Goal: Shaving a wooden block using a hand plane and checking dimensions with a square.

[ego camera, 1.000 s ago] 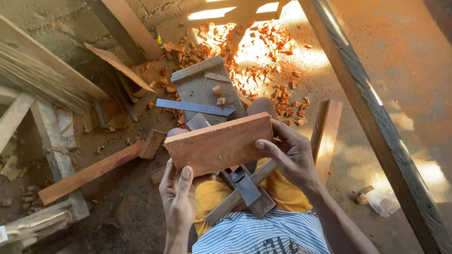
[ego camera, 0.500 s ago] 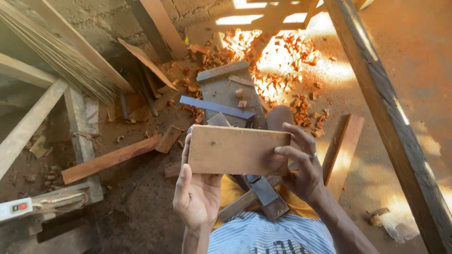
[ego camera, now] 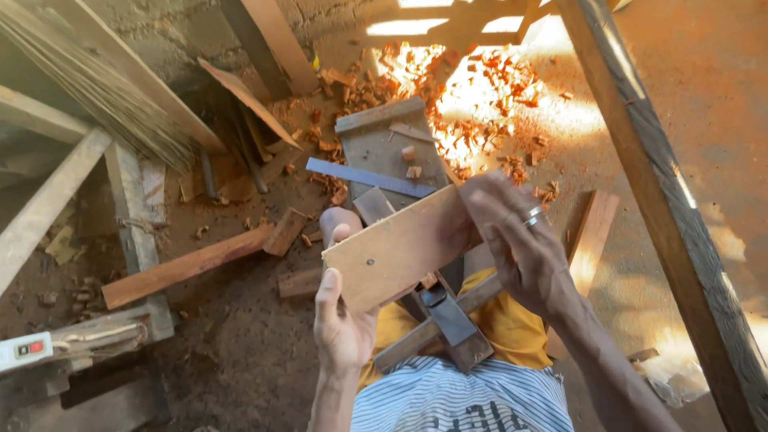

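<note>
I hold a small rectangular wooden board point(ego camera: 396, 248) in front of me, tilted with its right end higher. My left hand point(ego camera: 342, 320) grips its lower left edge from below. My right hand point(ego camera: 516, 240), with a ring on one finger, clasps its upper right end. Under the board, on my lap, lies a wooden hand plane point(ego camera: 444, 316) with a dark metal blade. Below it I see my yellow trousers and striped shirt.
A grey plank with a blue-grey metal strip point(ego camera: 368, 178) lies on the dirt floor ahead. Reddish wood chips point(ego camera: 480, 88) litter the sunlit ground. A reddish batten point(ego camera: 188, 268) lies left. A slanted timber post point(ego camera: 664, 200) runs down the right. A white power strip point(ego camera: 24, 350) sits lower left.
The board has been turned from nearly level to slanted, right end up. My right hand has moved up along its right end, and my left hand has shifted to the lower left edge.
</note>
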